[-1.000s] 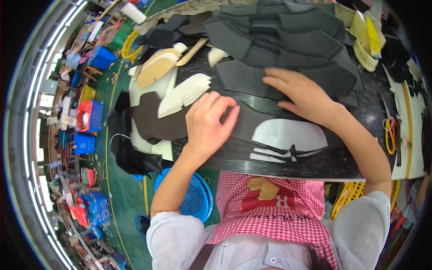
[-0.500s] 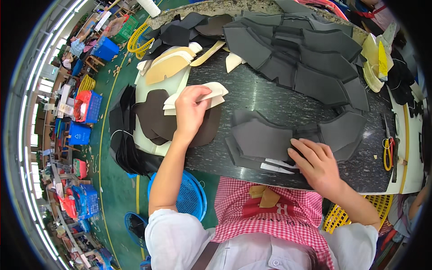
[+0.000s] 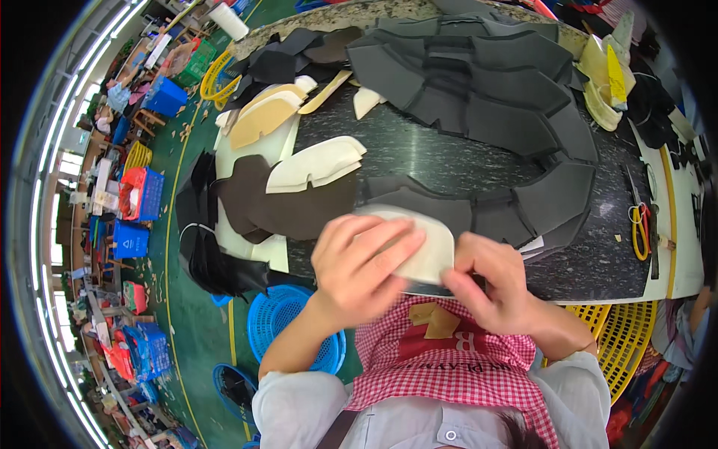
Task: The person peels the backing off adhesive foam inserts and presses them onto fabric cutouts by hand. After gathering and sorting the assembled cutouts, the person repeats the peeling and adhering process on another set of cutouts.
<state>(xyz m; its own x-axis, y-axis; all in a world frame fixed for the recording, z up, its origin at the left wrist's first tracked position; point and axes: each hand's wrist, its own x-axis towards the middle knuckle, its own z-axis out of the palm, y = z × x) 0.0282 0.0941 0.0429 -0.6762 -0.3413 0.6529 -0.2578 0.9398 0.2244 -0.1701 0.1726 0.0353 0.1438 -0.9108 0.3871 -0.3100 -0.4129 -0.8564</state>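
Note:
A cream-white, round-cornered flat piece is held over the table's near edge, in front of the apron. My left hand grips it from the left, its fingers lying across the face. At its right edge, my right hand is closed, thumb and fingertips at the corner; motion blurs them slightly. Just beyond the hands lie joined dark grey foam panels, partly covered by the hands and the piece. Further left, a small stack of notched cream pieces rests on dark brown pieces.
Overlapping dark grey panels fill the table's far side. Tan pieces lie at the far left, near a tied black bundle. Orange-handled scissors lie on the right. Below the table are a blue basket and a yellow basket.
My left hand has come from the cream stack toward me with one piece, leaving the others on the brown pieces. My right hand has left the foam panels and met it at the piece's edge.

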